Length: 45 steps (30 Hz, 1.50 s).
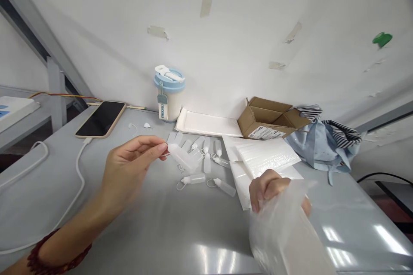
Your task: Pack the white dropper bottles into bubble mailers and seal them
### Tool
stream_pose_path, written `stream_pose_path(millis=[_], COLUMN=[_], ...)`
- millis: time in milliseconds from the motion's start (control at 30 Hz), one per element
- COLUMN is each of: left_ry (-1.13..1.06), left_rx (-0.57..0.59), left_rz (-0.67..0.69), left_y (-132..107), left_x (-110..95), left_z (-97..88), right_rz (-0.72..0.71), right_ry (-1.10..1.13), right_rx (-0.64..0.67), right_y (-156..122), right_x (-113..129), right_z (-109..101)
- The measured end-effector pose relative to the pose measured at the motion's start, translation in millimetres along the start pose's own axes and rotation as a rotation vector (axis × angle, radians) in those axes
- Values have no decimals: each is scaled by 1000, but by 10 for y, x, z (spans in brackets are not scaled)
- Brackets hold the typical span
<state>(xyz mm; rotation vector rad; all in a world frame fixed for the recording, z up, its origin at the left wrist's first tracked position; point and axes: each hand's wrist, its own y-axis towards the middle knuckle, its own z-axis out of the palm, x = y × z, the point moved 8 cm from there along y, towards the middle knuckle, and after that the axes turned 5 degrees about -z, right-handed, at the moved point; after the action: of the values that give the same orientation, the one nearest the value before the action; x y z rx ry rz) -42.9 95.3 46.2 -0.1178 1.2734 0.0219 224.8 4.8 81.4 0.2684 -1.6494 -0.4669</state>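
Between thumb and fingers, my left hand (134, 165) pinches the end of a small translucent squeeze bottle (182, 157), held tilted above the table. Beneath and behind it lie several more small squeeze bottles (195, 179) with white caps, some with a thin cap strap looped out. My right hand (271, 187) is closed around the top of a clear plastic bag (274, 236), which hangs down over my forearm near the table's front edge. The bag hides part of that hand, and its contents cannot be made out.
White padded mailers (264, 154) lie right of the bottles, below an open cardboard box (271, 116). A blue cloth bag (322, 142) sits at the right. Along the wall stand a tumbler (171, 94) and a flat white packet (209, 123). A phone (101, 119) with a charging cable (79, 169) lies left.
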Motion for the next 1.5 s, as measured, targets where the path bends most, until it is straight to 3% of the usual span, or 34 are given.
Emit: stream_pose_path(millis=[133,533,633,733,867,1000,1067,1233,1367,1500], left_ry=[99,128,89,-28,-99,127,329,608,788,853], left_rx=[22,94,93,22,-96,-137,-57,405,553,726], left_rz=[1,30,36,92,176,347,444,443,363,265], left_y=[-27,-44,-53,-62,-90,-195,-268,-371,-367,-409], left_x=[35,60,38,-71,-234,-370,-393,-147,49,116], left_z=[17,84,97,43,-72,-72,52,478,574,635], right_rz=[-88,-247,-175,-62,109,192,198,182,185,194], right_ry=[216,162,79,-211,-396,-383,-384,-400,-379,-391], right_rx=[31,187,140,103,198,271,276,269,283,279], right_y=[-8,-78,-44,19,59,14,-10,-39,-79,-134], right_x=[85,186,123,-3,-218,-352,-380,-401,-436,-478], right_z=[35,62,41,41,182,324,356,404,492,566])
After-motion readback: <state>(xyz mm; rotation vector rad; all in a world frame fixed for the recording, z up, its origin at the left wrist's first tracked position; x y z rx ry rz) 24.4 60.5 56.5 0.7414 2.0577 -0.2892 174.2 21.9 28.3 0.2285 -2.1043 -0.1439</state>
